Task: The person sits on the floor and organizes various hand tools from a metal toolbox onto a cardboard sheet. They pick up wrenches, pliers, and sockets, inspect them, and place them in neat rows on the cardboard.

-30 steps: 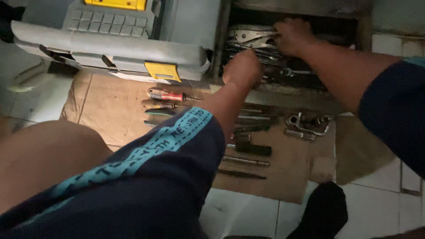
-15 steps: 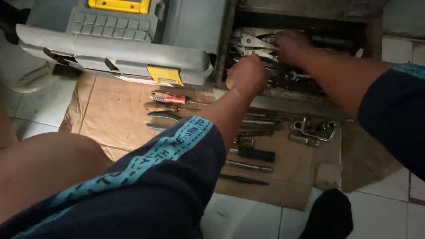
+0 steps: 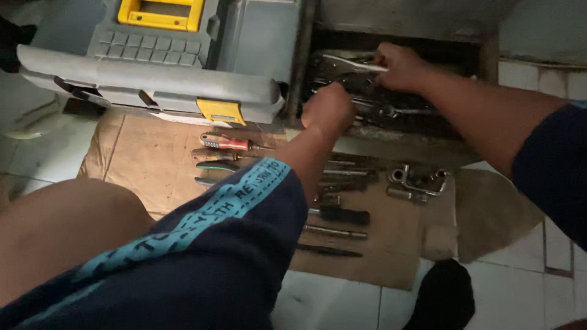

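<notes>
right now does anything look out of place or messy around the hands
Nothing looks damaged or spilled. The metal tray both hands reach into is a jumble of tools, while the tools on the cardboard lie in rough rows. The cardboard's right edge is torn and uneven.

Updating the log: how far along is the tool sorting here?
Done: a row of hand tools lies on the cardboard sheet, plus a metal cluster. In hand: both hands are in the dark metal tray; right hand grips silver pliers, left hand is fisted over the pile. Left: many tools remain inside.
</notes>
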